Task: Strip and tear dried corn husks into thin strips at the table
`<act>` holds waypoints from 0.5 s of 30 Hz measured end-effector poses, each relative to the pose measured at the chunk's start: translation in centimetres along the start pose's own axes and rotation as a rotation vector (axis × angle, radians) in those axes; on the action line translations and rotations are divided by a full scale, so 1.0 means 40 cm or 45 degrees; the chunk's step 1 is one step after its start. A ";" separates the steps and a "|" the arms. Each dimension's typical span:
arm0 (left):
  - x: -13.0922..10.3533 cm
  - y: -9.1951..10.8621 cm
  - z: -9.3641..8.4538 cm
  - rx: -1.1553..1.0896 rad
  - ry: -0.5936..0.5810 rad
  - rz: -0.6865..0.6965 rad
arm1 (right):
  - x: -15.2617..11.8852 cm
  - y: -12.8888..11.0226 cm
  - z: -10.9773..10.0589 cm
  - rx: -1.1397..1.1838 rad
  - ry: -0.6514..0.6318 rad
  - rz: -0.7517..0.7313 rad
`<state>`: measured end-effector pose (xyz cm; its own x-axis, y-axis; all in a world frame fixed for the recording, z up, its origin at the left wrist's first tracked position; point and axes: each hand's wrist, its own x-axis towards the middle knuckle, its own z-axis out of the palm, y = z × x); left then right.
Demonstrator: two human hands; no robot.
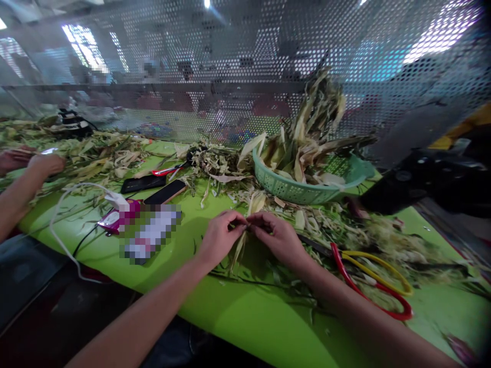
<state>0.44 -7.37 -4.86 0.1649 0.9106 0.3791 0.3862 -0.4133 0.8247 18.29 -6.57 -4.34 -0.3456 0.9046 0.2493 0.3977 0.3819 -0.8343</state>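
Both hands work close together over a green table [238,317]. The left hand [220,232] has thumb and forefinger closed in a fingertip pinch; the right hand [279,237] mirrors it, tips nearly touching. Between them, 1 pale husk [256,202], held near its middle, its broad end beyond the fingers and thin strands hanging toward the wearer. The exact spot under the fingertips is too small to read; cannot tell whether there is a knot or a tear.

Progress, judged from the lie of things: this husk is gathered at the pinch, ends loose, so it looks part-worked. No finished piece can be picked out. Plenty appears left: dry husks [299,158] heap above the rim of a green basket [289,191] just beyond the hands, and scraps surround it.

Near the right forearm, scissors [337,263] with 1 red and 1 yellow handle, unheld. Fine fibres [387,235] spread beyond them.

Left of the hands: 2 phones, 1 nearer [165,192], 1 farther [134,184]. Far left, a co-worker's hand [48,163] among more husks. Behind all, a mesh screen [230,102].
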 end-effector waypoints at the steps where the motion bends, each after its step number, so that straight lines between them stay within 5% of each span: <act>1: 0.000 0.002 -0.001 0.002 0.003 0.003 | 0.000 0.001 0.001 0.005 -0.010 0.007; 15: -0.002 0.010 -0.002 -0.056 -0.042 -0.153 | -0.007 -0.040 -0.002 -0.285 0.078 0.012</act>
<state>0.49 -7.59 -4.52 0.1499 0.9532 0.2626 0.3653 -0.3002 0.8812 17.81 -7.41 -3.02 -0.2910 0.9157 0.2770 0.5816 0.3992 -0.7088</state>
